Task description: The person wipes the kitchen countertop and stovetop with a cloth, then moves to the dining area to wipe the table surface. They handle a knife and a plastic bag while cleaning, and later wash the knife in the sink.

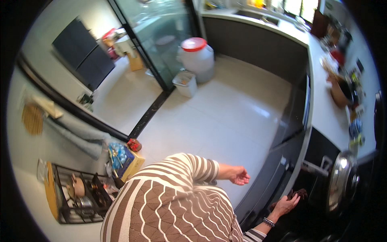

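My right hand, with a beaded bracelet at the wrist, grips a dark reddish-brown cloth. The cloth rests at the front edge of a black cooktop. Beside that hand, a shiny metal pot with a lid stands on the cooktop. My left hand hangs in the air above the floor, in front of the dark cabinet fronts. Its fingers are loosely curled and nothing shows in them.
A white counter bears a brown pot and blurred jars. A white barrel with a red lid and a waste bin stand by the glass door. Behind me are a cardboard box and a rack with pots.
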A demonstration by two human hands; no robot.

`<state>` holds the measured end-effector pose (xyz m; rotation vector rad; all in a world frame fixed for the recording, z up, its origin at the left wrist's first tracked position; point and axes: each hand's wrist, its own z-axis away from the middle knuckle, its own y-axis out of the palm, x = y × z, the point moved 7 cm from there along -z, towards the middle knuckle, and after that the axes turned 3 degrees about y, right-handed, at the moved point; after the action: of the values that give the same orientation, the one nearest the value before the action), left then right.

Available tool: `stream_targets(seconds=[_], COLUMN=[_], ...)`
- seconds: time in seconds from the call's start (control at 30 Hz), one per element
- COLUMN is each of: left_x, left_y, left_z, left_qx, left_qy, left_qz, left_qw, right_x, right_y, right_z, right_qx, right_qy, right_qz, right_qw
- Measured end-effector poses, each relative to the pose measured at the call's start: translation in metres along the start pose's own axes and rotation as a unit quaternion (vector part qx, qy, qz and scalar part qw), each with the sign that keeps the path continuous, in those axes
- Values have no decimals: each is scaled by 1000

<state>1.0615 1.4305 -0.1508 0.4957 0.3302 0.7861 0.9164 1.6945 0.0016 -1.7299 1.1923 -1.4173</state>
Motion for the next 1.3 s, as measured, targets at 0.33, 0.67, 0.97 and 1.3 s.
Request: stream_targets(seconds=[0.33, 0.67, 0.97, 1.3], left_x=[-58, -176, -372, -534], left_y=[-84, -179, -231, -217], left_z=[80, 75, 95, 79], left_qx=[0, 9, 222, 47], left_qy=[143, 174, 208, 183], left_qz=[168, 314, 317, 318], left_qw=[975, 933, 898, 929], right_x=[126, 181, 233, 314], right_y=[73, 152, 192, 243], right_z=[-115, -219, -300, -375], right_qx=[-6, -83, -58, -172], right_qy=[-83, -98, -48, -32], right_qz=[106, 168, 149, 173], right_qw=[991, 977, 986, 969])
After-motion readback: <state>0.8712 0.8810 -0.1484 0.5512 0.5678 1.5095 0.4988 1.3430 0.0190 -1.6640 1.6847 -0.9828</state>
